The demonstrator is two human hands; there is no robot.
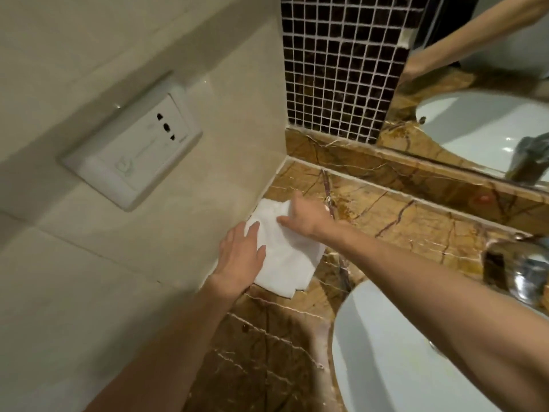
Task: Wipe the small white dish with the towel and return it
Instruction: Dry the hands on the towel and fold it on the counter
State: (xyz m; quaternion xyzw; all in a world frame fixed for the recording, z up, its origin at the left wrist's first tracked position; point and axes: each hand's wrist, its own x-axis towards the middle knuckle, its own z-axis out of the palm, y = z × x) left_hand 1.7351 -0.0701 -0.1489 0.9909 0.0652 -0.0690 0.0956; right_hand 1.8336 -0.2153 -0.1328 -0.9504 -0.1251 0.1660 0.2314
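Note:
A white folded towel (285,260) lies on the brown marble counter (401,224) in the corner by the beige wall. My left hand (240,257) rests flat on the towel's left side, fingers spread. My right hand (303,215) reaches across and presses on the towel's far end, thumb and fingers touching the cloth. I see no small white dish; whether it lies under the towel I cannot tell.
A white sink basin (401,352) sits at the lower right with a chrome tap (523,278) behind it. A mirror (481,114) and dark mosaic tiles (341,63) back the counter. A white wall socket (133,150) is on the left wall.

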